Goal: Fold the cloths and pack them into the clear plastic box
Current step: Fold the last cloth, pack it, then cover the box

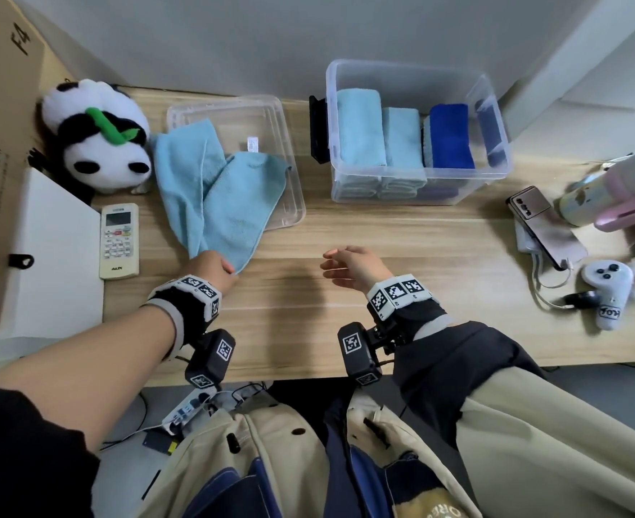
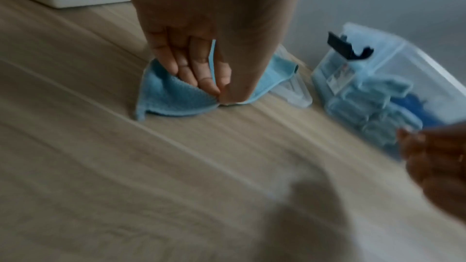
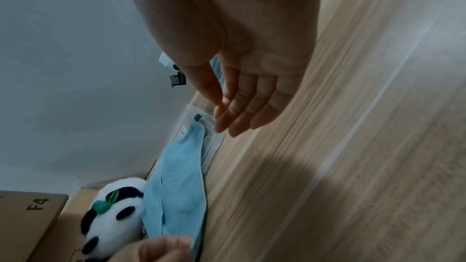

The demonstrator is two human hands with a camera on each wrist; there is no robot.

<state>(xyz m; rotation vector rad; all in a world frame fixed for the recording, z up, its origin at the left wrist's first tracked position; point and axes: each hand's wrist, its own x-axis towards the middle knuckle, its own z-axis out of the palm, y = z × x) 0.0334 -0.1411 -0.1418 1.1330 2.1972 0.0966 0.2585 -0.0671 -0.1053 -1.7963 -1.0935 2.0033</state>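
We pinch the near corner of the light blue cloth [image 1: 211,196] in our left hand [image 1: 211,269], fingers and thumb closed on it at the table [image 1: 402,233], likely so we can drag it onto bare wood to fold; its far end lies over the clear lid [image 1: 267,117]; our right hand [image 1: 349,265] hovers loose and empty, well apart from the cloth, probably to take a second corner; the clear plastic box [image 1: 495,106] sits beyond, folded cloths standing in rows, presumably to save room.

Wall [image 1: 233,35]: plain grey, directly behind desk
Desk [image 1: 402,248]: light wood grain, lengthwise boards
Floor [image 1: 607,390]: grey, below desk front edge
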